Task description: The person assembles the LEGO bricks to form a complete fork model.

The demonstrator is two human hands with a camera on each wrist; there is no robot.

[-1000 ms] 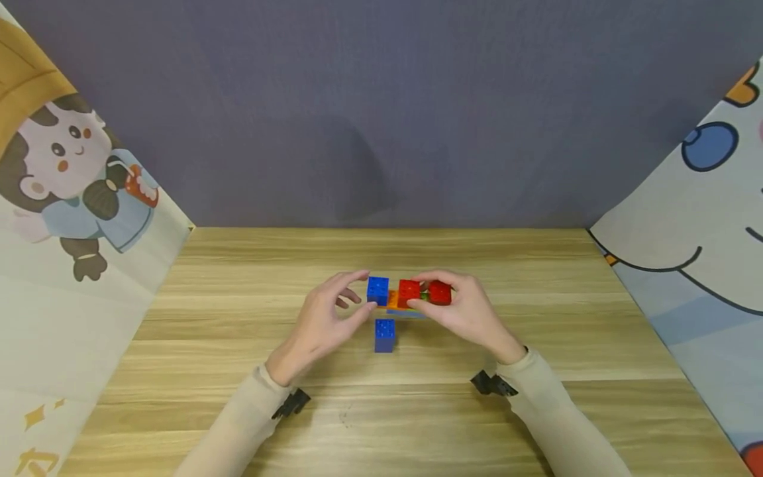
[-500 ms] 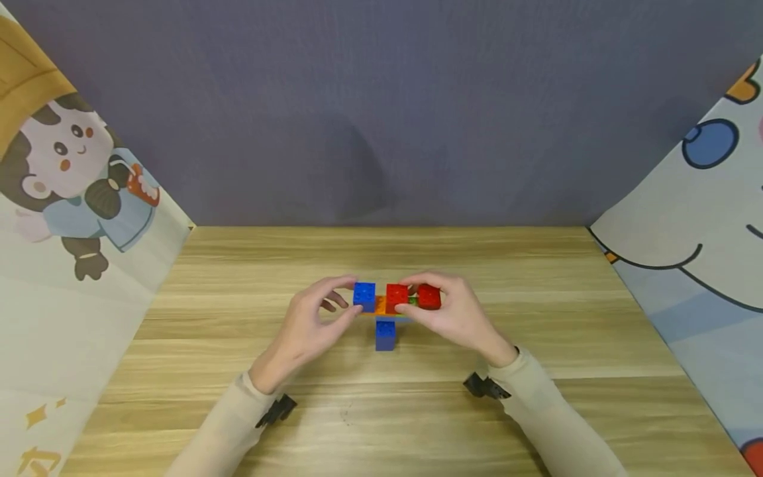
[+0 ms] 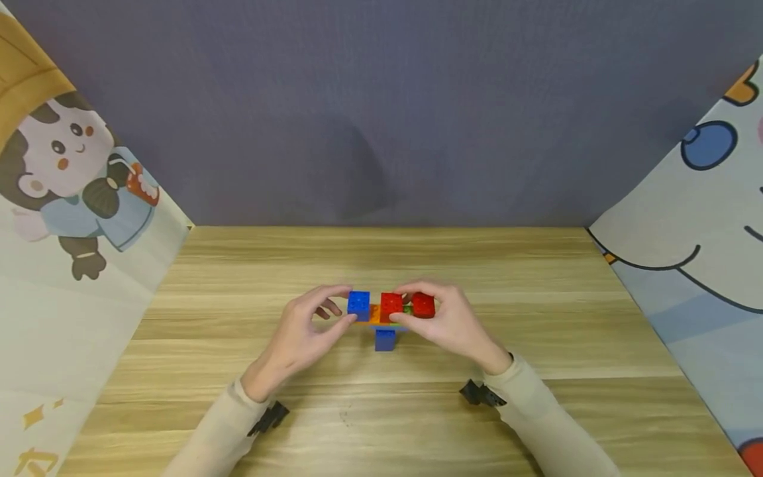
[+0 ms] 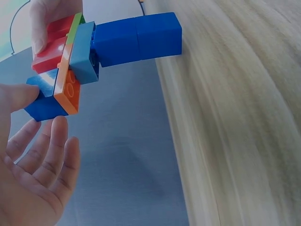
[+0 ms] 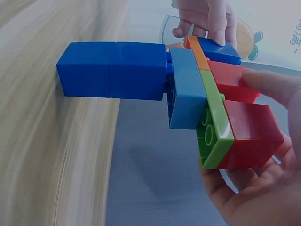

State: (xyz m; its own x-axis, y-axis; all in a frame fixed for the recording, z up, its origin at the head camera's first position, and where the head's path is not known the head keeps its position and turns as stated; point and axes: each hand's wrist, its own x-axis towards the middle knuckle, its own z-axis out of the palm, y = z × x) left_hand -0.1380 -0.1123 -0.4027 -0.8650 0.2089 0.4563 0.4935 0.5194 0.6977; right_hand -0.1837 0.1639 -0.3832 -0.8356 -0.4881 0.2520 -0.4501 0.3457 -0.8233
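Note:
On the table stands a stack of two blue bricks (image 3: pixel 385 342). Above it is a joined toy-brick piece: a light blue brick (image 5: pixel 189 94) underneath, an orange plate (image 4: pixel 67 87) and a green plate (image 5: pixel 217 115) over that. A blue brick (image 3: pixel 359 306), a middle red brick (image 3: pixel 391 307) and an outer red brick (image 3: pixel 423 305) form its top row. My left hand (image 3: pixel 301 336) pinches the top blue brick between thumb and finger. My right hand (image 3: pixel 453 324) grips the middle red brick. Studs show between stack and light blue brick; whether they touch, I cannot tell.
The wooden tabletop (image 3: pixel 381 424) spreads around the bricks. A grey panel (image 3: pixel 381 112) rises behind it, with cartoon-printed panels on the left (image 3: pixel 137 278) and right (image 3: pixel 650 245). A black wrist device (image 3: pixel 269 419) sits on the left sleeve, another (image 3: pixel 481 393) on the right.
Both hands have carried the joined piece left and toward the person. It now overlaps the top of the blue stack in the head view. The stack has stayed in place.

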